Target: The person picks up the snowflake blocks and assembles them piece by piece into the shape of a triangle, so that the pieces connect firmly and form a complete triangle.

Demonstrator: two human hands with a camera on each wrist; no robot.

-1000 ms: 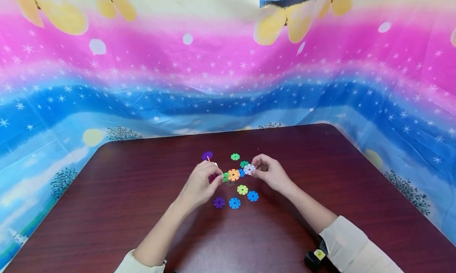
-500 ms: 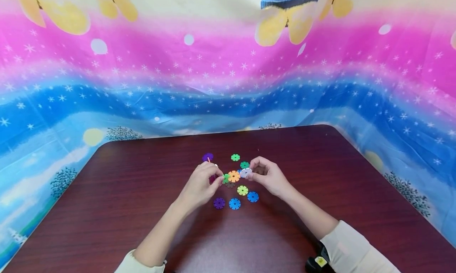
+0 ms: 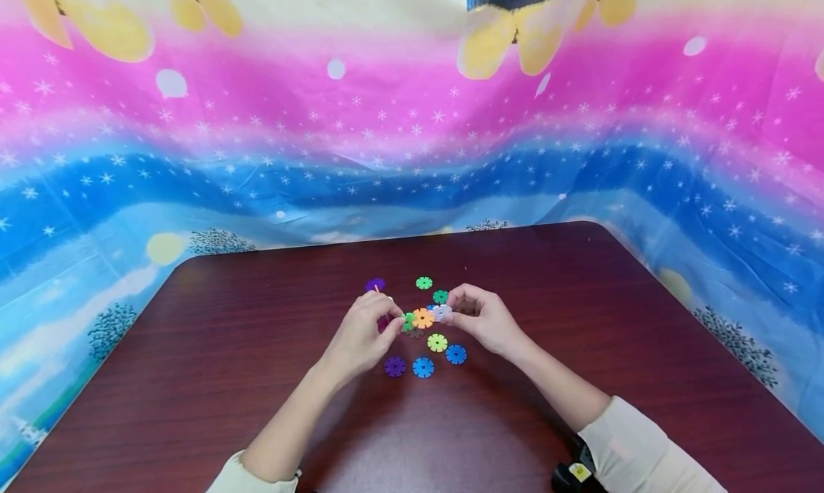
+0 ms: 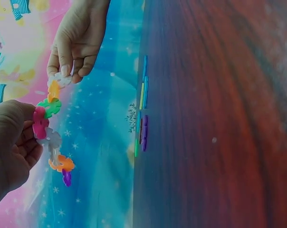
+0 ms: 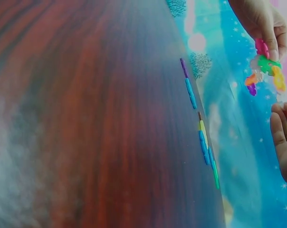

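My left hand (image 3: 360, 332) pinches a chain of interlocked notched plastic discs, its thumb and fingers at the pink disc (image 4: 40, 122) beside the green disc (image 4: 50, 108). From there the chain runs through whitish discs (image 4: 51, 138) to an orange one (image 4: 62, 164) and a purple one (image 4: 67, 178) at the end. On its other side an orange disc (image 3: 423, 318) is joined to the green one. My right hand (image 3: 487, 320) pinches a white disc (image 3: 440, 313) between thumb and fingertips, edge right at that orange disc. Both hands are above the table.
On the dark wood table (image 3: 244, 350) lie several loose discs: green (image 3: 424, 282), dark green (image 3: 440, 296), yellow-green (image 3: 437, 343), blue (image 3: 423, 367), purple (image 3: 395, 366) and brown (image 3: 416, 332). A patterned cloth (image 3: 386, 157) hangs behind. A black device (image 3: 569, 475) shows by the right sleeve.
My right hand has moved slightly left, bringing the white disc up against the orange disc of the chain. The left hand keeps its grip nearly in place.
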